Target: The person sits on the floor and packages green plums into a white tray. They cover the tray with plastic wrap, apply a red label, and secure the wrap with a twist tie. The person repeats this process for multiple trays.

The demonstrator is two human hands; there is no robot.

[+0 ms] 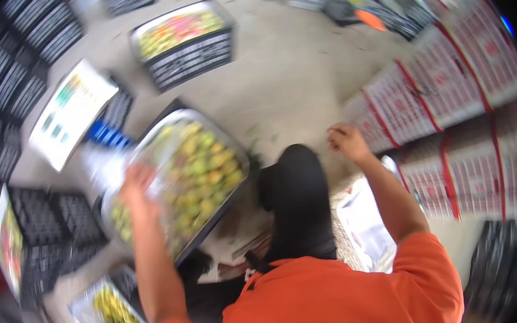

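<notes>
In front of me to the left stands a dark plastic crate with a pale liner, filled with round yellow-green fruit. Over the fruit's left part is my left hand, at a clear plastic sheet. Blur hides whether its fingers grip the sheet. A whitish crumpled plastic film shows just beyond that hand. My right hand hangs in the air right of my knee, its fingers curled together and no object visible in them. Below the right forearm is a white-lined container.
Bundled printed cartons with red straps line the right side. Black crates are stacked at left. Another fruit crate stands ahead on the floor, near a tilted white printed board. A lined crate with yellow fruit lies lower left.
</notes>
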